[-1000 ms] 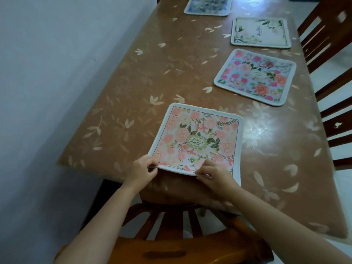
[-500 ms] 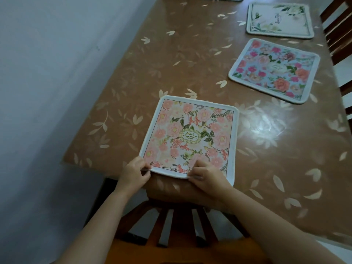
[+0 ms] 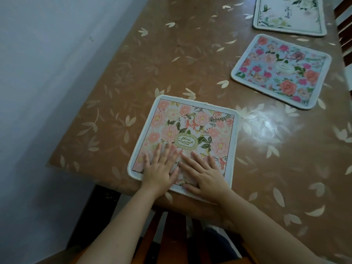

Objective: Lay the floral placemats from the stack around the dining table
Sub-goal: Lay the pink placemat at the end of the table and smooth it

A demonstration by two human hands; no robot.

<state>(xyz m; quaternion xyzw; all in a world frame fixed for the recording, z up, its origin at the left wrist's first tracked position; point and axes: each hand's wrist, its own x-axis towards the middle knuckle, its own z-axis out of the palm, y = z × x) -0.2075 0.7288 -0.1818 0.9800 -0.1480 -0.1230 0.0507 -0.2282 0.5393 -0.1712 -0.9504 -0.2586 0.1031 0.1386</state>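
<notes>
As the left hand [image 3: 160,168] and the right hand [image 3: 203,176] lie flat side by side, fingers straight and gripping nothing, on the near half of the pink floral placemat [image 3: 192,128] at lower centre, the step looks like smoothing it square to the counter [image 3: 171,60] edge. Next, I judge, both hands must lift off without dragging it, then fetch another from the stack, which is out of view. A blue floral placemat [image 3: 282,71] and a white leafy placemat [image 3: 289,16] lie toward the upper right. The counter's brown, leaf-printed cover is glossy; a pale wall [image 3: 47,73] fills the left.
</notes>
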